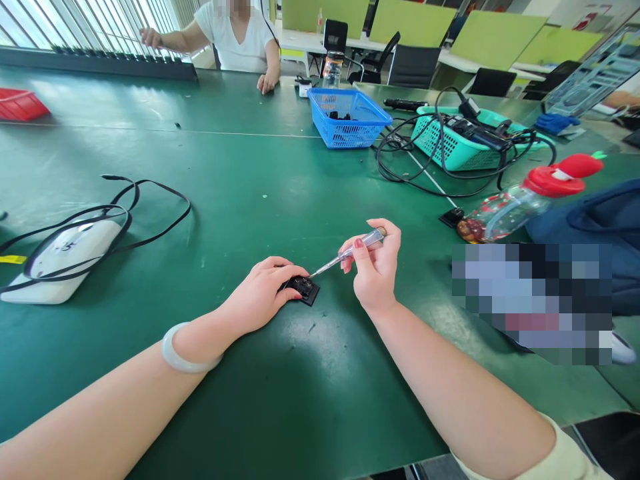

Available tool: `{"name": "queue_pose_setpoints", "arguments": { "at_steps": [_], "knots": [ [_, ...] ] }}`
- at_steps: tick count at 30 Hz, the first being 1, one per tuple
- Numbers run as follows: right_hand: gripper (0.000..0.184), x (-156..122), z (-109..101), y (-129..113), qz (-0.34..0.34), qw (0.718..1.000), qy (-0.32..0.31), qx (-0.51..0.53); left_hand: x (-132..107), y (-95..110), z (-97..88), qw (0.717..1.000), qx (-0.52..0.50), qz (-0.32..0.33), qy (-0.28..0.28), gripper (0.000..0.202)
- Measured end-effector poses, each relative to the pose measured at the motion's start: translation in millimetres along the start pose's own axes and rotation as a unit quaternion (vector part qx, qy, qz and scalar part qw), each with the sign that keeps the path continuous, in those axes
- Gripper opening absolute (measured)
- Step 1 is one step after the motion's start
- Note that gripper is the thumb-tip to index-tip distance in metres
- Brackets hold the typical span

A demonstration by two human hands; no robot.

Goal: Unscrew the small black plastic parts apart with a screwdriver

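My left hand [265, 290] is closed on a small black part [305, 288], dark and square-edged, which lies on the green table. Its fingers cover the part's left side, and I cannot make out exactly what it is. In my right hand [375, 267] is a screwdriver [371, 237] with a clear handle and a thin metal shaft. The shaft slants down to the left, its tip at the upper edge of the black part; whether it touches cannot be seen clearly.
A white device with black cable [75, 250] lies at left. Ahead stand a blue basket [345, 133] and a teal basket [430, 137] with tangled cables. A red-lidded bottle [505, 210] lies at right beside a dark blue bag [600, 227]. Across the table sits a person [240, 40].
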State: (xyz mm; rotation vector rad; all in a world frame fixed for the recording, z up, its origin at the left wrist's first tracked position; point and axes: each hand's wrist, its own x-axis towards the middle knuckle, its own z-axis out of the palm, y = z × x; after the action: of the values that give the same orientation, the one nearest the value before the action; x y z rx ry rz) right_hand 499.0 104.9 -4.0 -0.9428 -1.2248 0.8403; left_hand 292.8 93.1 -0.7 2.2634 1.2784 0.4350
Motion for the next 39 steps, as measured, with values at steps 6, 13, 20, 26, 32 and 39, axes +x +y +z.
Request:
{"name": "queue_pose_setpoints", "arguments": {
  "at_steps": [6,13,20,26,32,39],
  "knots": [
    [0.030,-0.4,-0.2,0.6,0.004,1.000,0.004,0.004,-0.6,-1.1,0.9,1.000,-0.001,0.001,0.003,0.031],
    [0.028,3.1,-0.9,5.4,0.026,0.999,0.007,0.024,-0.3,-0.5,0.4,1.000,0.001,-0.003,0.000,0.029],
    [0.031,5.5,-0.3,5.9,0.041,0.999,-0.008,0.023,-0.3,-1.1,0.1,1.000,-0.002,-0.003,-0.001,0.028],
    [0.038,15.0,-3.8,23.0,0.137,0.988,-0.012,0.064,-0.3,0.2,-0.1,1.000,-0.001,-0.016,-0.010,0.029],
    [0.044,22.0,-5.6,31.7,0.223,0.969,-0.012,0.102,-0.2,0.5,-0.3,1.000,-0.002,-0.018,-0.010,0.032],
    [0.039,22.7,-5.6,30.7,0.232,0.967,-0.003,0.109,0.8,0.8,0.0,1.000,-0.008,-0.016,-0.010,0.033]
  ]
}}
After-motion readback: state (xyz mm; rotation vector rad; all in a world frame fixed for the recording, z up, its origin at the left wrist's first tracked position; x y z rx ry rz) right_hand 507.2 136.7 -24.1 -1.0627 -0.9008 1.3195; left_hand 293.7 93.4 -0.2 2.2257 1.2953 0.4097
